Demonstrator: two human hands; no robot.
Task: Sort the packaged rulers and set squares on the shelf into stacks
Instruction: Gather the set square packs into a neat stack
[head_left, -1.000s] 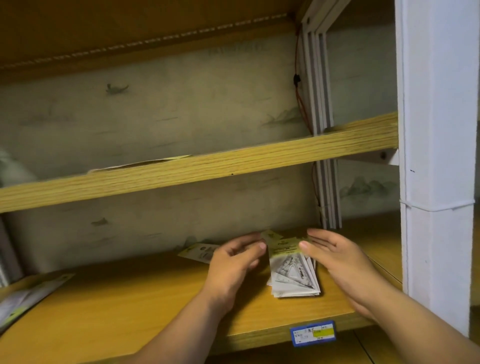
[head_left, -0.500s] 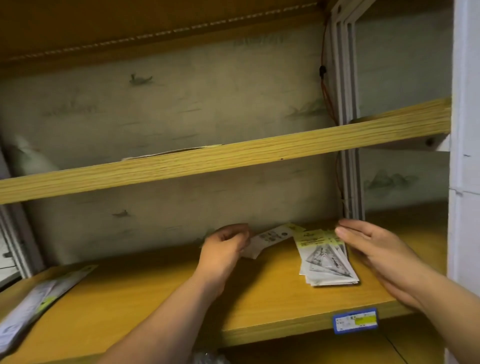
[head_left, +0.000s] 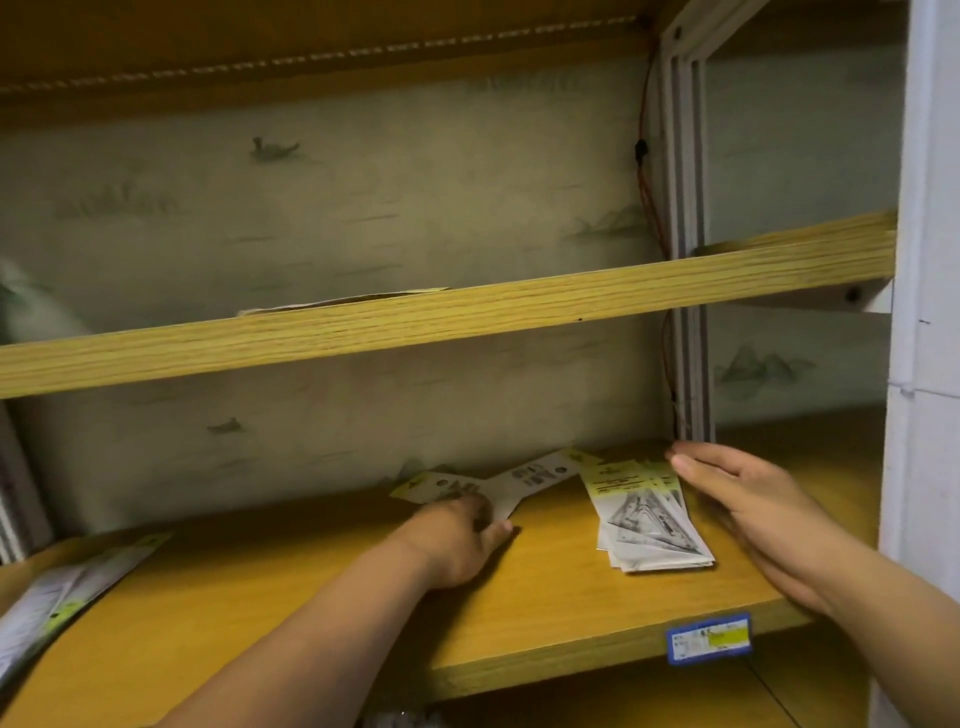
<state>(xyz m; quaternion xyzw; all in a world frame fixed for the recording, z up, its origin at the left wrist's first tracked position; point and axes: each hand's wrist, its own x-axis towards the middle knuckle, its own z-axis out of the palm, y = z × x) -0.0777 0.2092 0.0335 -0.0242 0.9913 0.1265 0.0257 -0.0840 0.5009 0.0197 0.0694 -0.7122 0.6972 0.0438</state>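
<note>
A stack of packaged set squares (head_left: 647, 519) lies on the wooden shelf (head_left: 311, 597), right of centre. My right hand (head_left: 748, 504) hovers just right of the stack, fingers straight, holding nothing. Two loose white packages lie near the back wall: one (head_left: 540, 475) angled toward the stack, another (head_left: 441, 486) to its left. My left hand (head_left: 457, 540) has its fingers curled over the near ends of these two packages, gripping them; the fingertips are hidden. A long packaged ruler (head_left: 62, 603) lies at the shelf's far left.
An upper shelf board (head_left: 467, 317) runs overhead with a flat package edge (head_left: 337, 302) on it. A white post (head_left: 924, 364) stands close on the right. A blue and yellow price label (head_left: 709, 638) is on the shelf's front edge.
My left hand left the stack and moved left to the loose packages by the back wall. My right hand stays beside the stack. The view shifted left.
</note>
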